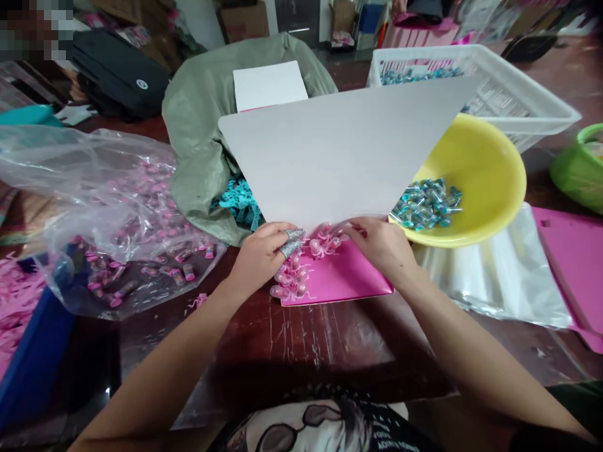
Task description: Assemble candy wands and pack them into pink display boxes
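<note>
Head view: left hand (257, 260), two fingers in silver finger cots (291, 243), and right hand (379, 248), held apart, fingers against a strip of clear-wrapped pink capsules (292, 279) lying on a pink card (348, 276), any clamping on the strip impossible to confirm. Directly beyond, a large grey card sheet (330, 150) meeting the pink card's far edge, with a yellow plastic bowl (490, 169) of teal-wrapped capsules (426, 204) to the right and a clear plastic bag (108, 188) of pink pieces to the left, all on a dark wooden table (301, 339).
</note>
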The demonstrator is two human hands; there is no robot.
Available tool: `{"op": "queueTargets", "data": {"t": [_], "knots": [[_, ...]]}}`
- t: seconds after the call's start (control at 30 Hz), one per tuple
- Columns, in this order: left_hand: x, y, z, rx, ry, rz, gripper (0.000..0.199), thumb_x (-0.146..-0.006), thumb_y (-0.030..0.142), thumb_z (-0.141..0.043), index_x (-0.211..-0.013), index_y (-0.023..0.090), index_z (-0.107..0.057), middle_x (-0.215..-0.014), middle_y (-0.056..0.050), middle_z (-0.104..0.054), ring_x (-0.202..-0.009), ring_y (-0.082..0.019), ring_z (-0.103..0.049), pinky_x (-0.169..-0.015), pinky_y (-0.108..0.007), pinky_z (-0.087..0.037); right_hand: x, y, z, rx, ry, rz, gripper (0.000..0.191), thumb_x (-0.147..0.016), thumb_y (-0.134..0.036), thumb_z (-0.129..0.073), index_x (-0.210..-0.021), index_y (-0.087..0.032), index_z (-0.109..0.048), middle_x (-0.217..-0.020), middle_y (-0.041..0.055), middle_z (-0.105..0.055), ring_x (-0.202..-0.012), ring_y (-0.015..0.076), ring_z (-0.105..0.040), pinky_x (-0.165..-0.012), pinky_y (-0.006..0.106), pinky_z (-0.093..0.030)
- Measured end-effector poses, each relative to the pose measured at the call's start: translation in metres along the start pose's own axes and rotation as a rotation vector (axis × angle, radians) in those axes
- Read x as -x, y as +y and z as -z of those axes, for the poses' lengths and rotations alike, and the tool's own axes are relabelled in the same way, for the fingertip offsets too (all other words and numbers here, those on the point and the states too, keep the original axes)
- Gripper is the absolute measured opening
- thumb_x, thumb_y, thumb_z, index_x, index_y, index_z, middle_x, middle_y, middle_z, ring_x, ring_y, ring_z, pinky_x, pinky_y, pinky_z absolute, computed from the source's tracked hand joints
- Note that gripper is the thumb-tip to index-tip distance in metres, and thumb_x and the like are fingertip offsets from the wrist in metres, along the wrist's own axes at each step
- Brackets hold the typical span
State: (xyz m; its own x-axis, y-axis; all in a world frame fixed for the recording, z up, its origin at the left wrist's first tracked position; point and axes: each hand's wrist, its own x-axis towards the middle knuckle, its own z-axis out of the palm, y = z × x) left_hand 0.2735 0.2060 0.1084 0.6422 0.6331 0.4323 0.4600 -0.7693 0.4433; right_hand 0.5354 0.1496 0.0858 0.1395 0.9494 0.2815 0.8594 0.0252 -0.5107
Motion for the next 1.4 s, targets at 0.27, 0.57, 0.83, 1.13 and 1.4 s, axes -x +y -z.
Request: {"op": "queueTargets", "data": {"t": [0.27, 0.57, 0.83, 1.13, 1.4], "knots": [[0.007, -0.002, -0.005, 0.037, 0.076, 0.015, 0.018, -0.095, 0.019, -0.060, -0.108, 0.020, -0.072, -0.119, -0.007, -0.072, -0.109, -0.019, -0.067, -0.096, -0.038, -0.056, -0.009, -0.014, -0.004, -0.375, -0.149, 0.156, 0.017, -0.093, -0.032, -0.066, -0.103, -0.027, -0.078, -0.101, 0.0007, -0.079, -0.090, 0.0178, -0.074, -0.085, 0.034, -0.058], [-0.007, -0.011, -0.009, -0.151, -0.073, -0.067, 0.033, -0.082, 0.002, -0.054, -0.101, 0.020, -0.074, -0.122, -0.005, -0.073, -0.109, -0.023, -0.066, -0.099, -0.042, -0.053, -0.019, -0.022, 0.005, -0.218, -0.164, 0.231, 0.021, -0.096, -0.036, -0.061, -0.106, -0.028, -0.078, -0.105, 0.0025, -0.078, -0.095, 0.0200, -0.072, -0.090, 0.038, -0.058], [-0.009, 0.004, -0.006, -0.215, -0.147, -0.020, 0.038, -0.084, 0.002, -0.053, -0.114, 0.016, -0.070, -0.131, -0.009, -0.068, -0.114, -0.027, -0.063, -0.098, -0.045, -0.051, 0.017, -0.012, 0.002, -0.261, -0.154, 0.189, 0.030, -0.092, -0.042, -0.066, -0.115, -0.024, -0.070, -0.101, 0.0060, -0.077, -0.088, 0.0205, -0.074, -0.078, 0.038, -0.063], [-0.003, 0.001, -0.008, -0.050, -0.085, -0.077, 0.017, -0.088, 0.011, -0.062, -0.088, 0.022, -0.075, -0.112, -0.001, -0.076, -0.103, -0.022, -0.068, -0.091, -0.040, -0.050, 0.019, -0.025, -0.008, -0.152, -0.087, 0.284, 0.018, -0.097, -0.033, -0.060, -0.106, -0.024, -0.073, -0.101, 0.0035, -0.077, -0.087, 0.0182, -0.073, -0.079, 0.035, -0.061], [-0.001, 0.000, -0.012, -0.068, -0.048, -0.039, 0.015, -0.090, 0.016, -0.065, -0.095, 0.023, -0.077, -0.117, -0.003, -0.076, -0.110, -0.022, -0.069, -0.092, -0.041, -0.052, 0.024, -0.028, -0.005, -0.086, -0.037, 0.241, 0.034, -0.094, -0.042, -0.063, -0.123, -0.024, -0.068, -0.117, 0.0094, -0.074, -0.095, 0.0233, -0.074, -0.080, 0.040, -0.063]]}}
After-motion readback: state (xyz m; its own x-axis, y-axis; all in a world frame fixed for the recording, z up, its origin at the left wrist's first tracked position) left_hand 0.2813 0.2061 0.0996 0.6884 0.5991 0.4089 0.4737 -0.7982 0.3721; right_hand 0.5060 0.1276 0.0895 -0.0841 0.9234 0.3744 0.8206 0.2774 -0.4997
